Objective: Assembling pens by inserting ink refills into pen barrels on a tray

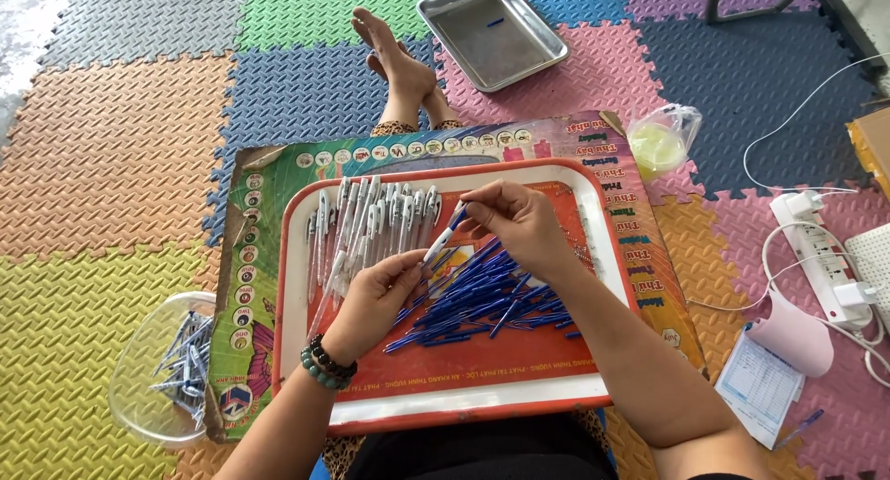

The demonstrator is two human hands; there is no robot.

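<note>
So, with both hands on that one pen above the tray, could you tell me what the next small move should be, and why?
Probably press the blue refill fully into the white pen barrel. The left hand steadies the barrel's lower end, the right hand pinches the blue tip at the top, and blue still shows beyond the white. Loose blue refills wait on the tray.

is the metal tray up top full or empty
Nearly empty: the metal tray shows bare steel, with only one small blue piece lying inside.
</note>
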